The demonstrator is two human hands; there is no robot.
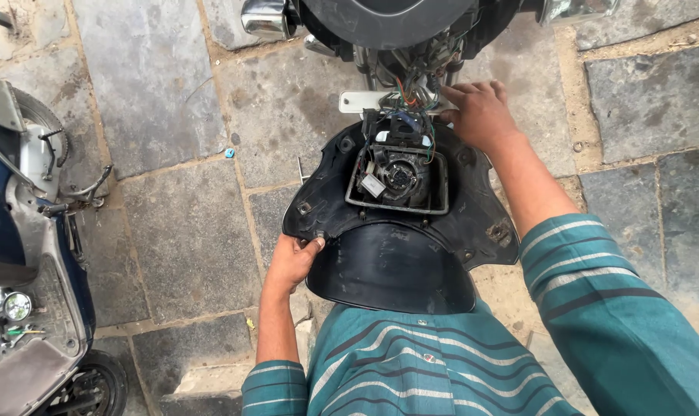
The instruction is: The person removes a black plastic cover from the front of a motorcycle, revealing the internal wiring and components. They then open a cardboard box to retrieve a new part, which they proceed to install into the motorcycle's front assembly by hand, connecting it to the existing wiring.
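Gripping the lower-left edge of a black headlight cover (399, 231), the left hand (291, 262) holds it, inner side up, against the person's chest. The right hand (480, 112), fingers curled, reaches into the wires (411, 92) behind it. A blue scooter (22, 254) stands well apart on the left.

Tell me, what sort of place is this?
Probably an outdoor roadside repair spot: stone paving underfoot, a parked scooter, and a headlight cover with loose wires held by the left hand.

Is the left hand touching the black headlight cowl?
Touching. The head view shows the left hand gripping the lower left edge of the black headlight cowl, its fingers curled over the rim.
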